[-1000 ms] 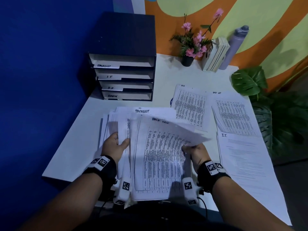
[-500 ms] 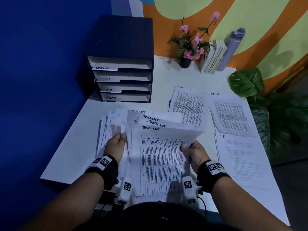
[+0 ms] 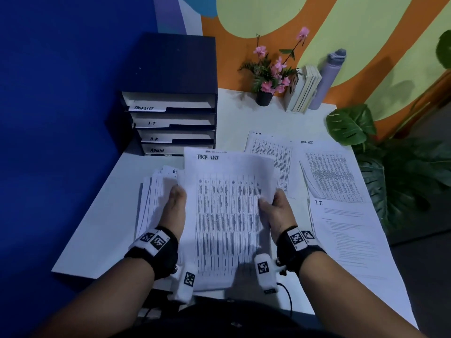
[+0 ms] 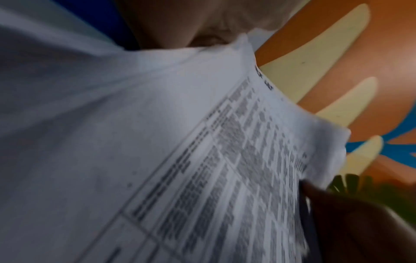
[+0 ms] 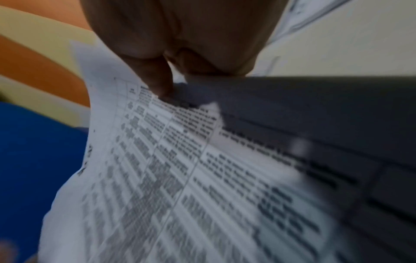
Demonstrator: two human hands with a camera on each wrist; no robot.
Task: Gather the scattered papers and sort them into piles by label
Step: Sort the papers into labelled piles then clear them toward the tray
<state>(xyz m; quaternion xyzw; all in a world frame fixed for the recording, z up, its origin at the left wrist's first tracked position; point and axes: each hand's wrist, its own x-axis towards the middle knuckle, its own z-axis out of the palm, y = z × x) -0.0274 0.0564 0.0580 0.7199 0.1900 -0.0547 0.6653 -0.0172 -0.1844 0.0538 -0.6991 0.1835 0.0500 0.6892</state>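
1. Head view: both hands hold a sheaf of papers raised over the near edge of the white desk. The left hand grips its left edge, the right hand its right edge, thumbs on top. The front sheet is headed "TACK LIST". More gathered sheets lie under the left hand. Three sorted piles lie on the desk to the right: HR pile, task-list pile, IT pile. A labelled tray rack stands at the back left.
2. Left wrist view: blurred; the printed sheet fills the frame, a thumb pressing its top edge.
3. Right wrist view: blurred; the right thumb pinches the table-printed sheet.
4. Step, as judged: reading labels while sorting. The next move likely calls for carrying this sheet to the task-list pile without dragging others along.
5. Compared with a second ago, the fanned sheets have been squared together and lifted more upright.
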